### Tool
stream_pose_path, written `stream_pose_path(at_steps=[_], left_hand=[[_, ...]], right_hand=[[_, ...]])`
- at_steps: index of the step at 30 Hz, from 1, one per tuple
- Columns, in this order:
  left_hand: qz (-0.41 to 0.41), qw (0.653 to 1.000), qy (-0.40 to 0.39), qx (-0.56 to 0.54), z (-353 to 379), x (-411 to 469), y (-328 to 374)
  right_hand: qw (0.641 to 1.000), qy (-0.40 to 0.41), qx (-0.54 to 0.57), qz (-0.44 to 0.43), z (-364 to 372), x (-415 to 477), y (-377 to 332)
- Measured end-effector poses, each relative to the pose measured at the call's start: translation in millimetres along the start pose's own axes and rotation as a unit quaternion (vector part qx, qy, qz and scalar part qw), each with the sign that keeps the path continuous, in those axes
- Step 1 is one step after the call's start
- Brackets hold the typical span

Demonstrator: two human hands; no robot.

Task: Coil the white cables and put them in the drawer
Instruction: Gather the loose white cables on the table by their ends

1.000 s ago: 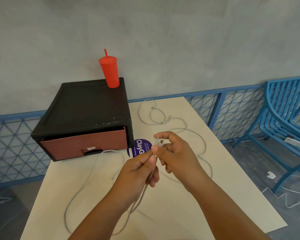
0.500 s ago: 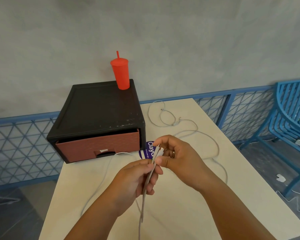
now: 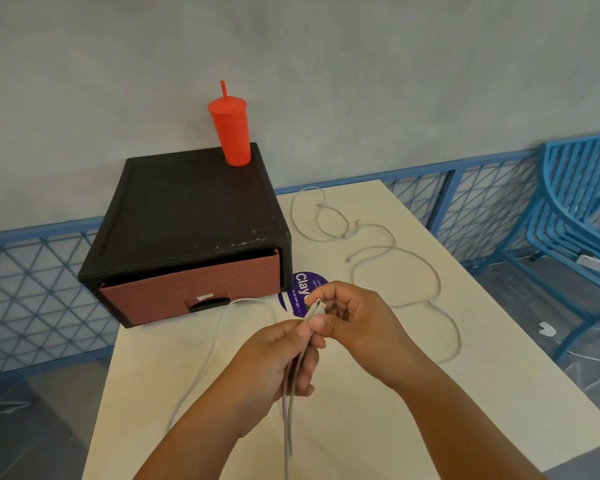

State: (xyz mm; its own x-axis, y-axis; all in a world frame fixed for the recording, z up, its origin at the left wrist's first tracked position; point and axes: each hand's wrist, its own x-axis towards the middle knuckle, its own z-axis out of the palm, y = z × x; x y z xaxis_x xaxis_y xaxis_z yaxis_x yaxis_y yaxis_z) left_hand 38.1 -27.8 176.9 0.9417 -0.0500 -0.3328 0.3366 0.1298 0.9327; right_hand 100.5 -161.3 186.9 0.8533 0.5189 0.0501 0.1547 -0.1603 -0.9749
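**A:** What are your fingers doing?

**B:** My right hand [image 3: 355,323] is pinching the plug [image 3: 317,306] of a white cable [image 3: 286,410] between thumb and forefinger. The plug's metal tip is poking up past them. My left hand [image 3: 274,362] is curling round the same cable just below, touching the right thumb. Two strands are hanging down from that fist over the table [image 3: 465,393].

**A:** And the rest of the cables?

**B:** The other cables [image 3: 395,251] are lying loose on the table beyond my right hand. They are looping and crossing one another toward the far edge. A thin cable [image 3: 215,341] is running from in front of the drawer [image 3: 191,292] toward me on my left. I cannot tell whether it is joining the one I am holding.

**A:** Where is that drawer sitting?

**B:** It is sitting in a black box [image 3: 187,209] at the far left of the table, its reddish-brown front facing me. It is looking pushed in, or nearly so. A small white label [image 3: 204,297] is showing above its finger notch, too small to read.

**A:** Is any writing showing?

**B:** A round purple sticker [image 3: 300,289] is lying on the table just right of the box, showing "Clay" in white. My right hand is covering the rest, and the small print beside it is too fine to read.

**A:** Anything else?

**B:** A red cup [image 3: 231,133] with a straw is standing upright on the box's back right corner. A blue chair [image 3: 575,209] is standing on the floor to the right of the table.
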Motion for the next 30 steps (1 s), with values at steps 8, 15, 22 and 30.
stream_pose_path(at_steps=[8, 15, 22, 30], left_hand=[[-0.013, 0.995, 0.04, -0.085, 27, 49, 7], [0.008, 0.979, 0.147, -0.142, 53, 127, 20], [0.012, 0.954, 0.256, -0.152, 64, 202, 24], [-0.009, 0.937, 0.315, -0.149, 61, 246, 20]], right_hand=[[1.0, 0.007, 0.008, 0.003, -44, 32, 22], [0.996, 0.046, -0.025, 0.067, -126, 104, 71], [0.982, 0.019, -0.145, 0.117, -183, 200, 142], [0.953, -0.054, -0.271, 0.12, -193, 277, 208]])
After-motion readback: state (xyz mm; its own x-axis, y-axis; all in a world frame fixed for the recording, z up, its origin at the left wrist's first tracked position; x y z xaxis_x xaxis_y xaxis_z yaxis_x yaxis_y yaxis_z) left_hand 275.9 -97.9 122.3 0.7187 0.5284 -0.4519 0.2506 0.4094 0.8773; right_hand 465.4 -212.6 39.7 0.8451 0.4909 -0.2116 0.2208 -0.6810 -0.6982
